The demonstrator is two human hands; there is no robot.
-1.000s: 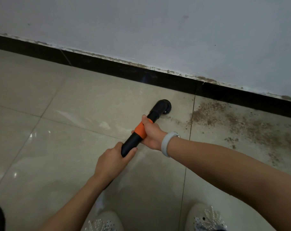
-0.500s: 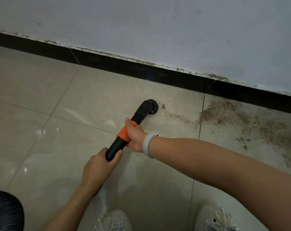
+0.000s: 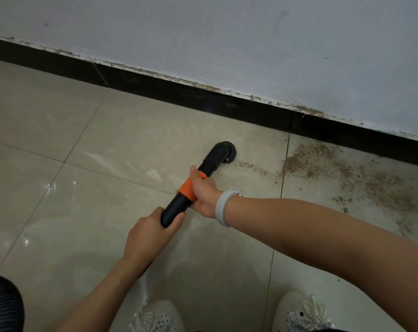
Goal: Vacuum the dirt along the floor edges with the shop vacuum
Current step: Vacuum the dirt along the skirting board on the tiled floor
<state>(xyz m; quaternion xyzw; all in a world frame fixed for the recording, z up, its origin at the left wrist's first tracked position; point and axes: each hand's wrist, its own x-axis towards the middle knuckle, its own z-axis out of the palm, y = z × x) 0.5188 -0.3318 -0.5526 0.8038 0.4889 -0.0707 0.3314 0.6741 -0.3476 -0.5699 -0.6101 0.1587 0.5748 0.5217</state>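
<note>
A black vacuum wand (image 3: 177, 207) with an orange collar (image 3: 188, 188) slants toward the wall, and its round brush nozzle (image 3: 224, 150) rests on the beige tile. My right hand (image 3: 204, 192) grips the wand at the orange collar. My left hand (image 3: 148, 236) grips the wand's lower end. Brown dirt (image 3: 306, 161) is scattered on the floor to the right of the nozzle, thickest by the black baseboard (image 3: 179, 89). A thin trail of crumbs runs from the nozzle toward that patch.
A ribbed black hose (image 3: 2, 305) shows at the bottom left corner. My two white shoes (image 3: 155, 317) (image 3: 301, 312) stand at the bottom edge. Dirt also lines the top of the baseboard under the white wall (image 3: 227, 32). Tile left of the nozzle looks clean.
The wand and both hands swung left along the floor, then came back right toward the dirt patch. The hose end has come into view at the bottom left.
</note>
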